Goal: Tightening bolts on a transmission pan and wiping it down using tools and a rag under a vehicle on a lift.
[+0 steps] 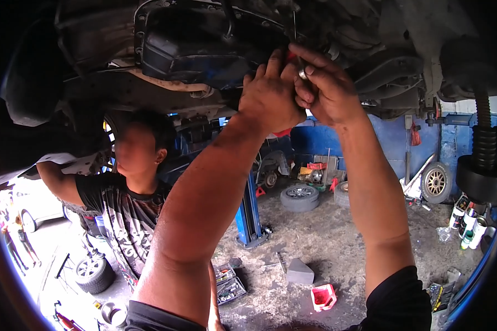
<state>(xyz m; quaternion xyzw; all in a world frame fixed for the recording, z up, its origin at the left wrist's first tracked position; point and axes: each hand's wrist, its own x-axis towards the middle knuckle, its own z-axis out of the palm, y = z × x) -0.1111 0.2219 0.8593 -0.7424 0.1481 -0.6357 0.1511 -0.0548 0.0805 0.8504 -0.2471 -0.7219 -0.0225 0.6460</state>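
Note:
Both arms are raised to the underside of a lifted vehicle. My right hand (pixel 328 88) is closed around a small, shiny, round-ended metal piece (pixel 302 73); its exact kind does not show. Right beside it, my left hand (pixel 270 96) is closed, its back toward me and fingers bent upward; what it grips is hidden. A bit of red (pixel 290 56) shows between the hands. Just left of them is a black oil pan (pixel 199 55) with a bolted rim. A thin rod or wire (pixel 295 25) hangs above my right fingertips.
A co-worker (pixel 130 193) stands close at left, one arm raised under the vehicle. On the floor are a toolbox (pixel 229 284), a red container (pixel 323 298), a grey block (pixel 300 271) and tyres (pixel 300 197). A blue lift post (pixel 250 212) stands behind my arms; bottles (pixel 469 223) stand right.

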